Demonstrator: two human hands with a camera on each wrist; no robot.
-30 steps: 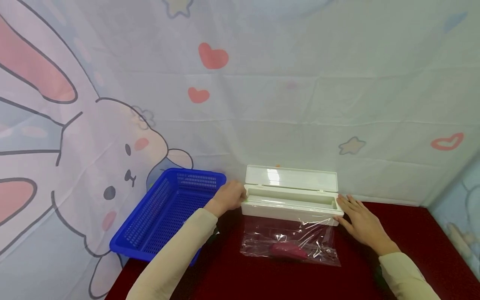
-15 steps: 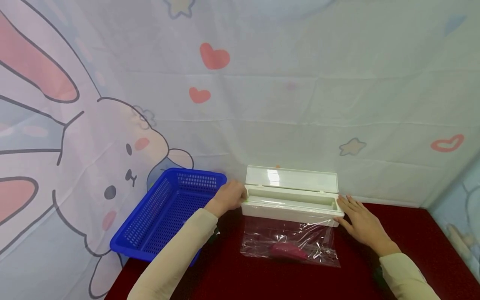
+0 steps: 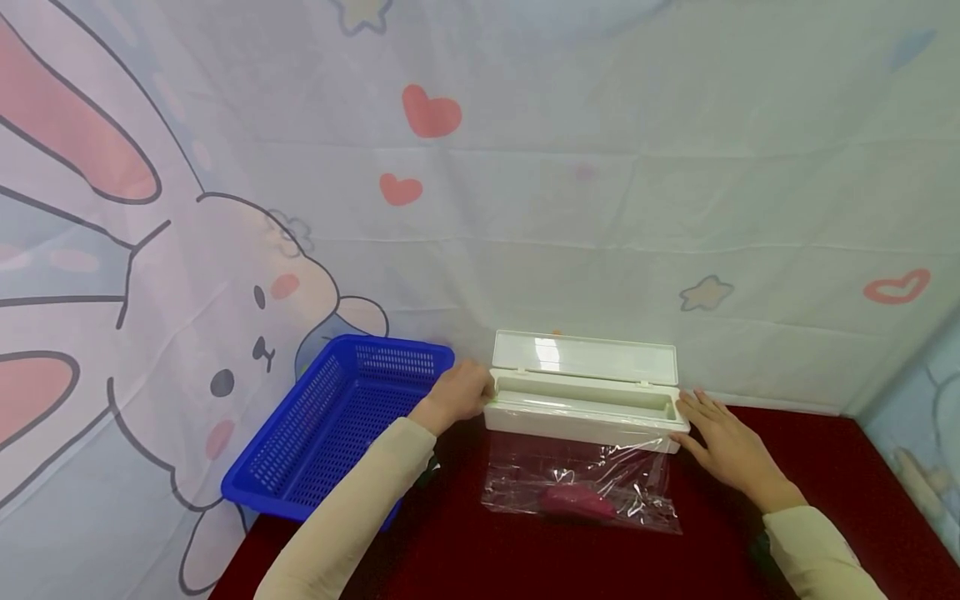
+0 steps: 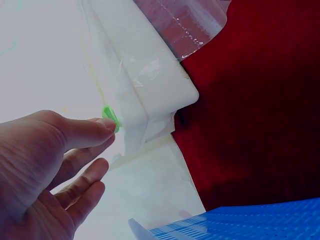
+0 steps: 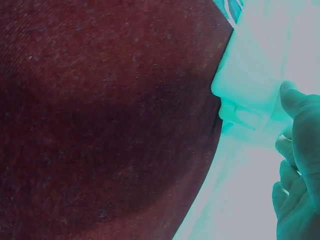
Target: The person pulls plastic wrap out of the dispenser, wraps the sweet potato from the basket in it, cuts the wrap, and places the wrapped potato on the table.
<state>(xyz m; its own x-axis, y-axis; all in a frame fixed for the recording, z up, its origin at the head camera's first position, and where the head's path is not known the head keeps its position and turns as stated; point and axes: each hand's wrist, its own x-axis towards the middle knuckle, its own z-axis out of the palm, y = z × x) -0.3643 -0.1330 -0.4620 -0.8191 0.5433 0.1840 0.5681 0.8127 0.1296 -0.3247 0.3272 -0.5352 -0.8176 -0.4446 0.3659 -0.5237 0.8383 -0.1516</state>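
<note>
A long white cling film dispenser box (image 3: 581, 427) stands on the dark red table, its clear-topped lid (image 3: 585, 357) tipped up against the wall cloth. My left hand (image 3: 459, 392) is at the box's left end, where thumb and forefinger pinch a small green slide cutter (image 4: 110, 118). At the opposite end, my right hand (image 3: 723, 446) rests against the box, with fairly straight fingers and the thumb on the front corner. Out of the box's front hangs a sheet of clear cling film (image 3: 510, 483), spread over a pink object (image 3: 577, 502) whose kind is blurred by the film.
Left of the box a blue plastic basket (image 3: 337, 433) with slotted sides stands aslant, partly behind my left forearm. A pale cloth (image 3: 570, 208) printed with a rabbit, hearts and stars hangs close behind the box. Dark red table cloth (image 3: 817, 475) shows on the right.
</note>
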